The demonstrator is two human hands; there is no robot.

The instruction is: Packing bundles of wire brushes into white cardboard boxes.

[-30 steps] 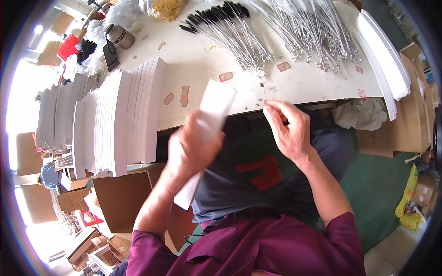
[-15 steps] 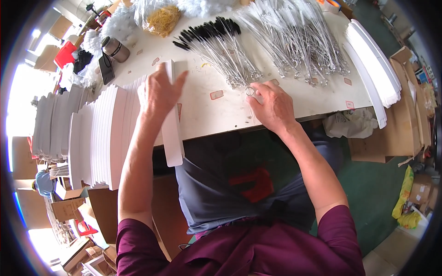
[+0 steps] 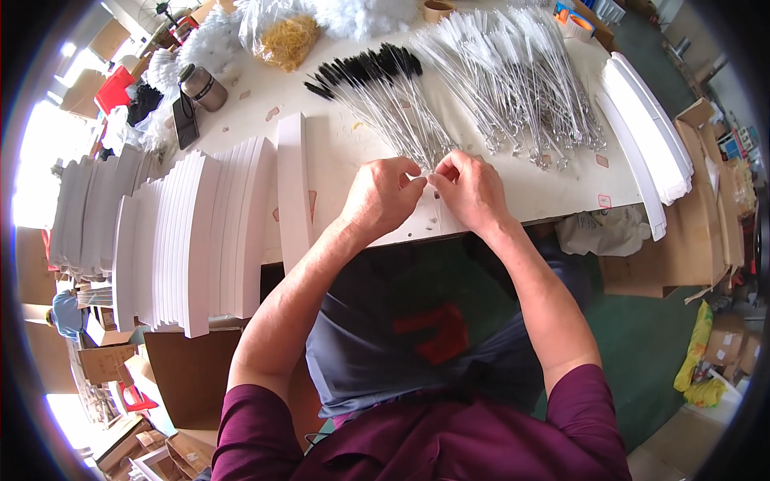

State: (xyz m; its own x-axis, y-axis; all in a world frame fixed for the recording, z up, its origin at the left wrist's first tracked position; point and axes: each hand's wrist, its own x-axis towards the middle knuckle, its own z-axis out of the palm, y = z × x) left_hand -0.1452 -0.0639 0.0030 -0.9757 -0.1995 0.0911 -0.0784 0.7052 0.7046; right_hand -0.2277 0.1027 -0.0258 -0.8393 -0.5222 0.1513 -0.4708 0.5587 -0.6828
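Black-bristled wire brushes (image 3: 365,68) lie fanned on the table, their thin wire handles running toward me. At the near ends of those handles, my left hand (image 3: 383,192) and my right hand (image 3: 473,192) meet fingertip to fingertip. My right thumb and forefinger pinch the looped end of a wire brush. The left thumb and fingers are closed at the same spot, but whatever lies between them is hidden. Beside my left forearm a long, narrow white box (image 3: 294,172) lies apart from the row of similar white boxes (image 3: 200,232), overhanging the table's front edge.
White-bristled wire brushes (image 3: 513,80) are heaped at the back right. More white strips (image 3: 650,128) stack along the right edge. A metal bottle (image 3: 202,86), a dark phone (image 3: 185,122), a bag of yellow rubber bands (image 3: 287,44) and a tape roll (image 3: 574,26) sit farther back.
My left hand has left the single white box and moved right to join my right hand, closing its fingers. The right hand has stayed at the brush handle ends.
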